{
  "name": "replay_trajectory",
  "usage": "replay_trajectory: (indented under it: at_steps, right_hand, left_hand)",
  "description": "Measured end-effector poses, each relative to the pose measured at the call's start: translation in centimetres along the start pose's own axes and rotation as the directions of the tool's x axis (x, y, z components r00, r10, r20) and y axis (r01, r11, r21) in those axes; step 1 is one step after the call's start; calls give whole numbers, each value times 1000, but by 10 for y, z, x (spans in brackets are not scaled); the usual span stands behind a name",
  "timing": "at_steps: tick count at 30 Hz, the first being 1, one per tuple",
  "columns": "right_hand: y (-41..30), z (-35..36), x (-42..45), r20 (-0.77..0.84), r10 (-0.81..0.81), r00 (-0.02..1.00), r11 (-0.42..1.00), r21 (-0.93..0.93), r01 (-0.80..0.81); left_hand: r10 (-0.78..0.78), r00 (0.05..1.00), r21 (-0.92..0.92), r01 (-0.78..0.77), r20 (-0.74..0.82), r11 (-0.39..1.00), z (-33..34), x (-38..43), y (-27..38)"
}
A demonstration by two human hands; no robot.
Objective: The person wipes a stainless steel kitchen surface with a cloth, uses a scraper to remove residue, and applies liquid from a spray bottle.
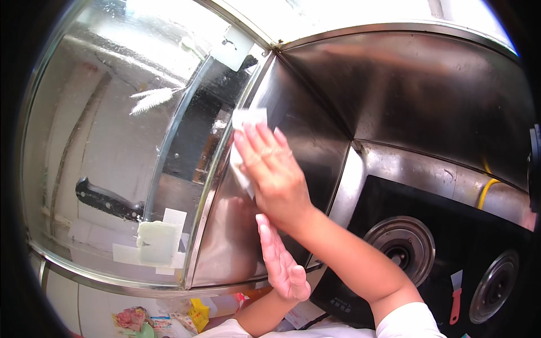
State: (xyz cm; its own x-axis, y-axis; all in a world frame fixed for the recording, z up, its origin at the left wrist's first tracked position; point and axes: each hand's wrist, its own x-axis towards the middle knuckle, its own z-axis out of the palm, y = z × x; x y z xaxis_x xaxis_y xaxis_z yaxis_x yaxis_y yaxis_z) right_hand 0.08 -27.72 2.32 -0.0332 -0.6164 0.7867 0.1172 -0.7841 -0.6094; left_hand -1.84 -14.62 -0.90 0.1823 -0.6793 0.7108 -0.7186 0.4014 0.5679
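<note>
My right hand (274, 173) presses a folded white cloth or paper wipe (250, 116) flat on the stainless steel panel (291, 139), along its edge beside the glass pane (122, 152). The fingers lie extended over the wipe, and part of it shows below them. Just beneath, my left hand (283, 264) is raised with its palm turned sideways and fingers extended. It holds nothing. To the left, a dark-handled object (110, 203) shows at the glass, with pale tape patches (156, 243) under it.
A black two-burner cooktop (338, 270) is at the lower right, with a scraper with a pink handle (455, 302) between its burners. A yellow hose (484, 194) runs behind it. Packets and a yellow wrapper (199, 314) lie below the metal frame (122, 285).
</note>
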Motion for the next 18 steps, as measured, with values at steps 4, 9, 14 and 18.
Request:
replay_trajectory:
  at_steps: [4, 9, 14, 18]
  right_hand:
    - [26, 0, 30, -45, 37, 998, 998, -52, -40]
    - [1, 3, -3, -20, 24, 1000, 1000, 18, -24]
    - [35, 1, 22, -39, 26, 999, 998, -56, -28]
    - [30, 3, 13, -32, 83, 996, 997, 9, -82]
  left_hand:
    - [-82, 997, -14, 82, -9, 997, 4, 0, 2]
    - [-42, 999, -17, 42, -3, 999, 2, 1, -4]
    - [-83, 996, -27, 84, 9, 996, 11, 3, -3]
    - [-69, 998, -42, 70, 3, 997, 15, 10, -7]
